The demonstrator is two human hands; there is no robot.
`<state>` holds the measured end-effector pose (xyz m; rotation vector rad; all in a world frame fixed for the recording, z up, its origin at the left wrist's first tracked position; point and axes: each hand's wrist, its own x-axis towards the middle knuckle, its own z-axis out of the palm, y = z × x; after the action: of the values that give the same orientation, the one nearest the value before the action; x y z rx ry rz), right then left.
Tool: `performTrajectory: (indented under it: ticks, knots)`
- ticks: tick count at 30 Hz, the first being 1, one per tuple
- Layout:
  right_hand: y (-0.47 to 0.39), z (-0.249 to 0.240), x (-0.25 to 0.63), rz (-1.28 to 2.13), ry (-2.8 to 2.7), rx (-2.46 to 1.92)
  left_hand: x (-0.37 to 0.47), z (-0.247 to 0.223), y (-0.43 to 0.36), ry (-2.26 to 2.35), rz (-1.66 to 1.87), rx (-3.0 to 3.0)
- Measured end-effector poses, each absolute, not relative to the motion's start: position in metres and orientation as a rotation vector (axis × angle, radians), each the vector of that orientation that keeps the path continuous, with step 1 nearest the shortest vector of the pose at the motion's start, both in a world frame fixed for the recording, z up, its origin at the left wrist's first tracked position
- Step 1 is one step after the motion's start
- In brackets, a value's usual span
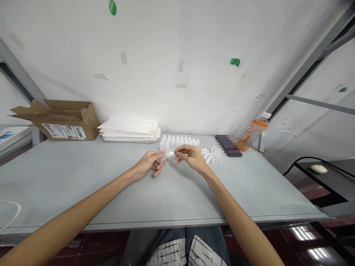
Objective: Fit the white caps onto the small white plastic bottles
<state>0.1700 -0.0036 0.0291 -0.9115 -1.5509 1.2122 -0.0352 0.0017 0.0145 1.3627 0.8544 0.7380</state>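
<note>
In the head view my left hand (149, 163) is closed round a small translucent dropper bottle (163, 158), tilted with its white tip toward the right. My right hand (190, 157) pinches at that tip, fingers pressed together; whether a separate small cap is between them I cannot make out. Just behind both hands stand several similar white bottles (177, 141) in rows, partly hidden by my fingers. To the right of my right hand lies a heap of small white caps or tips (212, 154) with thin tails.
A stack of white envelopes or sheets (129, 131) lies at the back left, beside an opened cardboard box (69, 120). At the back right are a dark, partly blurred phone-like object (229, 145) and an orange drink bottle (253, 131). A wall rises behind the grey table (111, 199).
</note>
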Motion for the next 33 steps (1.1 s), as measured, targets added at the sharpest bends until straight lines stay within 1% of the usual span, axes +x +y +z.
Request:
performTrajectory:
  ticks: [5,9,13,16,20,23,29,33]
  knots:
    - [-0.008,0.03,0.165,1.279,-1.576,-0.906,-0.034,0.015,0.001,0.853,0.709,1.384]
    - [-0.009,0.024,0.159,1.21,-1.678,-0.923,-0.032,0.015,-0.001,0.852,0.68,1.393]
    - [-0.004,0.025,0.164,1.173,-1.606,-0.937,-0.033,0.015,0.0,0.883,0.694,1.356]
    - [0.003,0.03,0.18,1.028,-1.58,-0.99,-0.035,0.014,0.002,0.904,0.721,1.346]
    - [0.011,0.039,0.217,0.661,-1.594,-1.188,-0.036,0.015,0.002,0.901,0.725,1.364]
    - [0.015,0.042,0.247,0.525,-1.562,-1.267,-0.035,0.016,0.001,0.896,0.71,1.375]
    - [0.011,0.038,0.268,0.513,-1.74,-1.373,-0.035,0.013,0.002,0.888,0.686,1.396]
    - [0.001,0.041,0.258,0.367,-2.001,-1.461,-0.035,0.011,0.003,0.889,0.681,1.404]
